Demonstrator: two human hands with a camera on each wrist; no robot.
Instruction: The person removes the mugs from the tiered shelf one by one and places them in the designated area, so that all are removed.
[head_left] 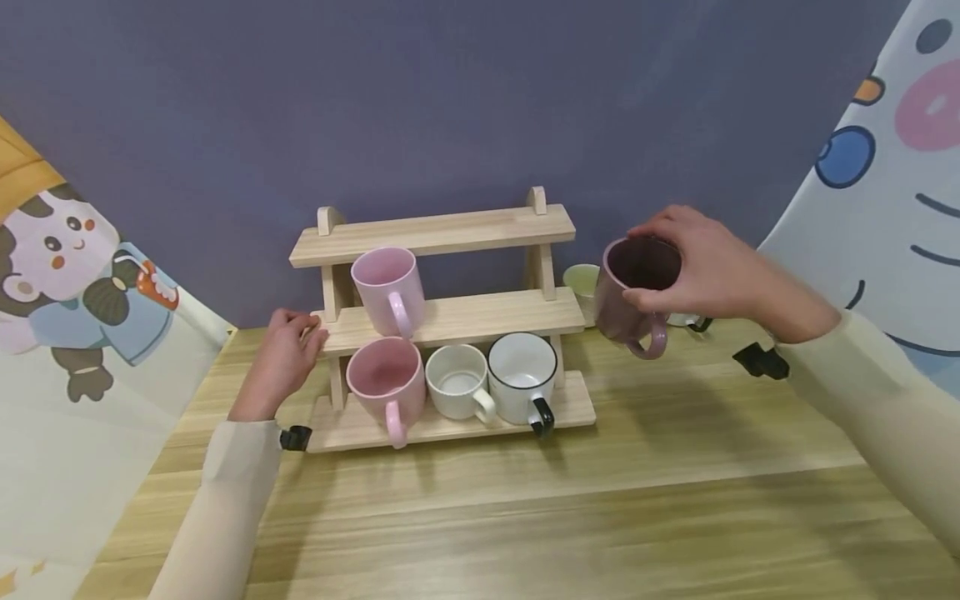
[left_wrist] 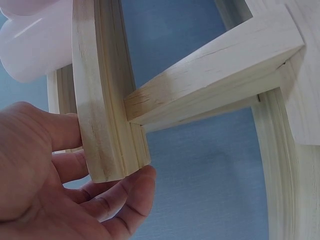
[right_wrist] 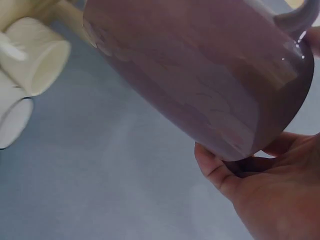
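My right hand (head_left: 708, 267) holds a dark purple mug (head_left: 618, 308) by its rim, to the right of a three-tier wooden shelf rack (head_left: 495, 315). The mug is raised and slightly tilted, its handle towards me. In the right wrist view, fingertips (right_wrist: 212, 162) press against the mug's rim end. At the rack's left side, my left hand (head_left: 288, 362) grips the end of the middle board (left_wrist: 107, 145), thumb on one face and fingers around the other. A lilac mug (head_left: 384, 292) stands on that board, close to the left hand.
On the bottom board stand a pink mug (head_left: 375, 400), a cream mug (head_left: 453, 404) and a white mug with a black rim (head_left: 513, 402). Behind the purple mug, a light green cup (head_left: 581, 283) and a white cup (head_left: 678, 320) with a black handle are partly hidden. A dark wall rises behind the table (head_left: 525, 517).
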